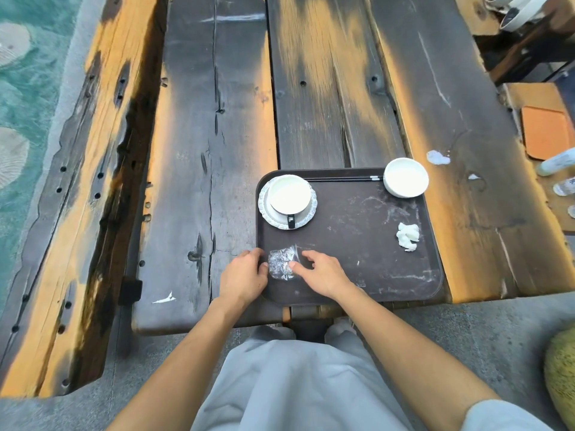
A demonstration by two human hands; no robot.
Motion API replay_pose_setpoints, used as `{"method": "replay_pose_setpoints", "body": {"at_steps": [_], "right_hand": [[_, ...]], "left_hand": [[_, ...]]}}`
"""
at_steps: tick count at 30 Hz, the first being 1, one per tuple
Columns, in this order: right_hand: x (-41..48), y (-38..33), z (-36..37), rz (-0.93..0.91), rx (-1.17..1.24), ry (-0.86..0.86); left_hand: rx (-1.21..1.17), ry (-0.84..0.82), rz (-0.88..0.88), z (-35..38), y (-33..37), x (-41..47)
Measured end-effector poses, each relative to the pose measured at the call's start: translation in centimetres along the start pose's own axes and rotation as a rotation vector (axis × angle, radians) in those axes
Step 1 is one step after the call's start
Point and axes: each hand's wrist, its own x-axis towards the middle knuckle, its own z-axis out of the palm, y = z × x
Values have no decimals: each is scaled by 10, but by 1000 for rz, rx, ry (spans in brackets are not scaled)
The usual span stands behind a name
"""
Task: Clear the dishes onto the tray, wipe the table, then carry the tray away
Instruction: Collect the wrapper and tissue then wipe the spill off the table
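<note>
Fingertips of the right hand pinching a crumpled clear wrapper, curled fingers of the left hand gripping its left edge; both hands partly closed, holding nothing else. Lies at lower left of the dark tray, near the front rim. Weighs next to nothing by the look of it, so likely to lift away in open air once let go.

Further up, white cup on a saucer at the tray's upper left; looks steady. Less so for the white bowl at the upper right corner: seems to overhang the rim, may slide off at the first tilt when carried. Black chopsticks loose along the far rim, likely to roll. Crumpled tissue at right, also light.

Beyond, weathered plank table, dark and ochre, cracked; white smear right of the bowl, not yet wiped. Could snag a cloth in those cracks. Bench at left, turquoise water at upper left, orange mat and bottles at right edge.
</note>
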Motion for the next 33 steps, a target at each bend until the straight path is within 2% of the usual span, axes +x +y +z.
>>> {"method": "replay_pose_setpoints", "body": {"at_steps": [2, 4, 7, 12, 18, 23, 25, 28, 33], "right_hand": [[-6, 10, -13, -5, -15, 14], [-14, 29, -33, 18, -27, 73], [-22, 63, -75, 64, -71, 212], [-22, 123, -146, 142, -136, 390], [1, 162, -196, 52, -171, 303], [17, 158, -195, -64, -238, 226], [38, 179, -220, -77, -200, 185], [36, 179, -218, -55, -166, 186], [35, 181, -238, 5, 87, 192]], "left_hand": [[7, 77, 53, -4, 14, 3], [0, 84, 136, 0, 41, 7], [-12, -15, 209, 13, 91, 18], [166, -224, 282, 53, 170, 51], [281, -387, 99, 105, 218, 72], [276, -386, 16, 121, 208, 65], [282, -390, -40, 126, 231, 77], [299, -412, -20, 122, 225, 74], [306, -429, -37, 113, 236, 83]]}}
